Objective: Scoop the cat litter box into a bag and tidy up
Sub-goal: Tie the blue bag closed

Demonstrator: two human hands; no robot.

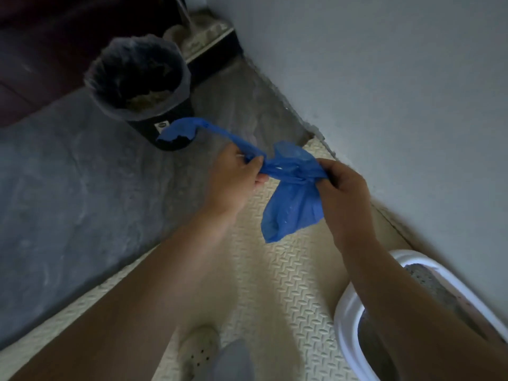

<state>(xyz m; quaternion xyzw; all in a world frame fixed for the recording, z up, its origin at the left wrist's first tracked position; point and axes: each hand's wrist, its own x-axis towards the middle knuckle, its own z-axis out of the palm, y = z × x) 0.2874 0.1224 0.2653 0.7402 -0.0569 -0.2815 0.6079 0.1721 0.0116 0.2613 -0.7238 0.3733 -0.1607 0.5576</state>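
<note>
White litter box [343,312], grey litter inside: set on cream foam mat [275,270], below and right of blue plastic bag [291,207]. Bag: held above mat, twisted ends pinched by left hand [236,174] and right hand [343,193]. Lined waste bin [143,126]: stood beyond bag, to its left.
</note>
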